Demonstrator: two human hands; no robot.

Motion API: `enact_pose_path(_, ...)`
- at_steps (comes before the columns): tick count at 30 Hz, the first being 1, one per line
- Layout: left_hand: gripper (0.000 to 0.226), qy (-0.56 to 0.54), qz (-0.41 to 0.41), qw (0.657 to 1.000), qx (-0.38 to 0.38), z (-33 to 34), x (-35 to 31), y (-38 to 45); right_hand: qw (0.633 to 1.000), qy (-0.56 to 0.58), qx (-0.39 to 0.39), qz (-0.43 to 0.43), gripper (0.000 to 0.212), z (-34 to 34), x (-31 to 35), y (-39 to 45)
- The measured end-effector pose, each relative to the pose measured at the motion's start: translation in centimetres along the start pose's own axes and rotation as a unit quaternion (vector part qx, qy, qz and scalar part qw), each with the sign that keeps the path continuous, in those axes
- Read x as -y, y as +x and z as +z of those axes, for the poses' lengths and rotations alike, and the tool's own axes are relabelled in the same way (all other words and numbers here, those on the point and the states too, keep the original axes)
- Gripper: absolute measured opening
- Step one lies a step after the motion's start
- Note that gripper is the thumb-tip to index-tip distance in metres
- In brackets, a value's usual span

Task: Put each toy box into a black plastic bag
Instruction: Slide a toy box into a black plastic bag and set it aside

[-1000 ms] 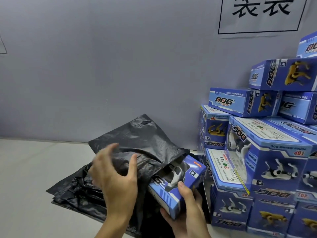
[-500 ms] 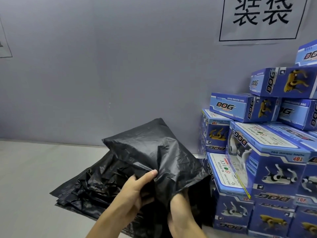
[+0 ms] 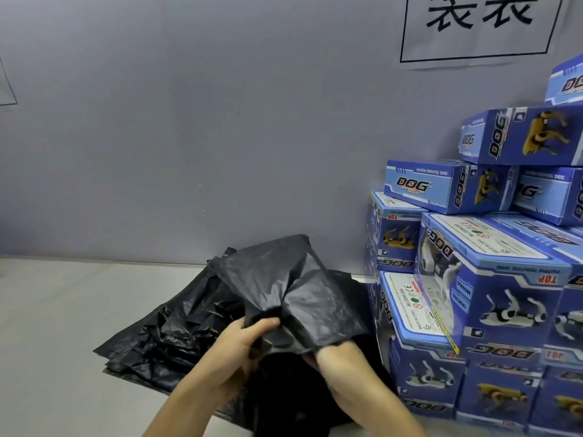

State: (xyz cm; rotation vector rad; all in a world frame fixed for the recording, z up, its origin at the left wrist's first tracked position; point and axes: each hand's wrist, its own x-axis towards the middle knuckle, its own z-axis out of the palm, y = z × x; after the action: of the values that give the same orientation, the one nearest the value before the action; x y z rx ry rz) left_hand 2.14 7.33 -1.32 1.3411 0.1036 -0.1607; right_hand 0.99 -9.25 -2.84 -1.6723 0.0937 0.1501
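Note:
A black plastic bag (image 3: 293,291) bulges above both my hands, stretched over a box-shaped load that is hidden inside. My left hand (image 3: 243,342) pinches the bag's lower left edge between thumb and fingers. My right hand (image 3: 340,357) grips the bag's lower right edge, its fingertips tucked under the plastic. To the right stands a stack of blue toy dog boxes (image 3: 492,291), several high, against the wall.
A flat pile of crumpled spare black bags (image 3: 167,335) lies on the pale table (image 3: 56,326) to the left of my hands. A grey wall (image 3: 220,121) runs close behind, with a white paper sign (image 3: 479,26) at the upper right.
One second ago my right hand held a blue toy box half out of the bag. The bag now covers the box fully, and both hands have closed on its lower edge.

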Motion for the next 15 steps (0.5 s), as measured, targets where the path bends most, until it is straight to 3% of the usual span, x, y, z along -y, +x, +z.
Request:
enact_pose_path(3,0.028,0.022,0.007,0.996,-0.083,-1.0,-0.8,0.2,0.987,-0.120,0.088,-0.055,0.026,-2.1,1.7,-1.3)
enact_pose_path(5,0.020,0.132,0.067,0.976,-0.157,-1.8,-1.2,0.1,0.974,-0.140,0.168,-0.058,0.027,-3.9,2.5,-2.4)
enact_pose_path(7,0.018,0.273,0.170,0.916,-0.239,-2.8,-1.4,-0.1,0.968,-0.137,0.196,-0.074,0.037,-5.4,3.5,-3.4)
enact_pose_path(9,0.006,0.324,0.264,0.863,-0.283,-3.9,-1.9,-0.5,0.967,-0.155,0.159,-0.126,0.043,-6.4,3.7,-3.9)
enact_pose_path(12,0.036,0.379,0.400,0.817,-0.170,-5.3,-2.2,-1.3,0.944,-0.248,0.068,-0.207,0.045,-6.8,2.6,-4.0)
enact_pose_path(15,0.068,0.443,0.453,0.772,-0.043,-5.7,-0.8,-2.5,0.881,-0.400,0.055,-0.246,0.051,-6.3,0.7,-3.5)
